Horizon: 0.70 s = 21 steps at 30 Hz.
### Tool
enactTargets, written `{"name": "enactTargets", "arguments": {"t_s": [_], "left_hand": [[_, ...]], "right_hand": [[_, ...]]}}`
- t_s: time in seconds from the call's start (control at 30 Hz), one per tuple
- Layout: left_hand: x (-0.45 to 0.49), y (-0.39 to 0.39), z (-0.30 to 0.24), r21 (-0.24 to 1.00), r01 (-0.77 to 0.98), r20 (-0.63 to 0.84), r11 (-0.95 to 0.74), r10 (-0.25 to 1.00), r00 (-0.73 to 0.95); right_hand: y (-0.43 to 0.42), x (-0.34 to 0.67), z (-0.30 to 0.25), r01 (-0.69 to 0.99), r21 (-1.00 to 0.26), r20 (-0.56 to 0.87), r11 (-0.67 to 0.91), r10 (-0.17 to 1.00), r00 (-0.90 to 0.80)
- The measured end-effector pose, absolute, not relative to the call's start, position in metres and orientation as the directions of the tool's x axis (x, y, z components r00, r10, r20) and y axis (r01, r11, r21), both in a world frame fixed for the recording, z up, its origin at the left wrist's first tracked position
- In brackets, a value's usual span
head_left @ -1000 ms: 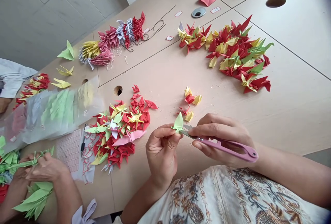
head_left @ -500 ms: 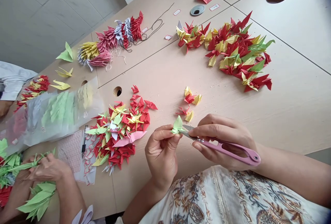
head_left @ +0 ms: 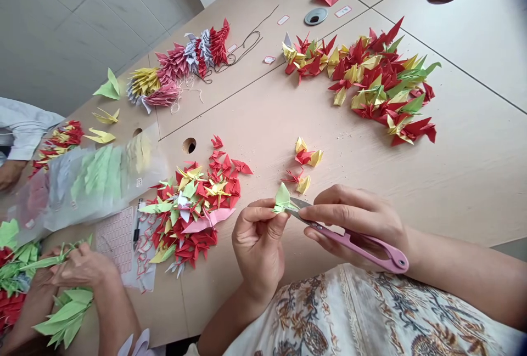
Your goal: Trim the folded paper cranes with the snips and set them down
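Observation:
Between the thumb and fingers of my left hand (head_left: 260, 241) is a light green paper crane (head_left: 282, 198), pinched by its lower edge. My right hand (head_left: 354, 219) grips pink-handled thread snips (head_left: 370, 245), their metal blades pointing left. The blade tips reach the crane's right side; whether they touch the paper I cannot tell. Just beyond my hands lie several small red and yellow cranes (head_left: 303, 157). Left of my left hand is a mixed pile of paper cranes (head_left: 197, 208) in red, yellow, green and pink.
A larger heap of cranes (head_left: 379, 82) lies at the far right. Strung cranes (head_left: 177, 68) rest at the back left. Plastic bags of folded paper (head_left: 99, 180) and a sticker sheet (head_left: 117, 238) lie left. A co-worker's hands (head_left: 80, 265) hold green cranes at lower left.
The snips' handle end has shifted slightly left and down in my right hand. My left hand keeps its pinch on the green crane. The whole view has drifted slightly.

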<state>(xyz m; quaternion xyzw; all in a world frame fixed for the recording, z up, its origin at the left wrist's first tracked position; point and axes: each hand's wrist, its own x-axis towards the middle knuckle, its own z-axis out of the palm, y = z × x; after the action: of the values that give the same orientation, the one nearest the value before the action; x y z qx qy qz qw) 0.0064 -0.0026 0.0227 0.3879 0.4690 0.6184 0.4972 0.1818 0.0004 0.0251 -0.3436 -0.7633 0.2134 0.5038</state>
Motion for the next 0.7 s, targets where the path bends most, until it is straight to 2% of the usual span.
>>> {"name": "enactTargets", "arguments": {"t_s": [0.4, 0.7], "left_hand": [[0.0064, -0.0052, 0.0236, 0.968, -0.242, 0.032, -0.065, 0.990, -0.136], [0.0034, -0.0052, 0.0174, 0.978, -0.198, 0.040, -0.064, 0.992, -0.121]], "right_hand": [[0.0036, 0.1811, 0.0287, 0.202, -0.752, 0.591, 0.628, 0.777, -0.217], [0.0018, 0.1794, 0.0251, 0.201, -0.750, 0.596, 0.631, 0.775, -0.209]]}}
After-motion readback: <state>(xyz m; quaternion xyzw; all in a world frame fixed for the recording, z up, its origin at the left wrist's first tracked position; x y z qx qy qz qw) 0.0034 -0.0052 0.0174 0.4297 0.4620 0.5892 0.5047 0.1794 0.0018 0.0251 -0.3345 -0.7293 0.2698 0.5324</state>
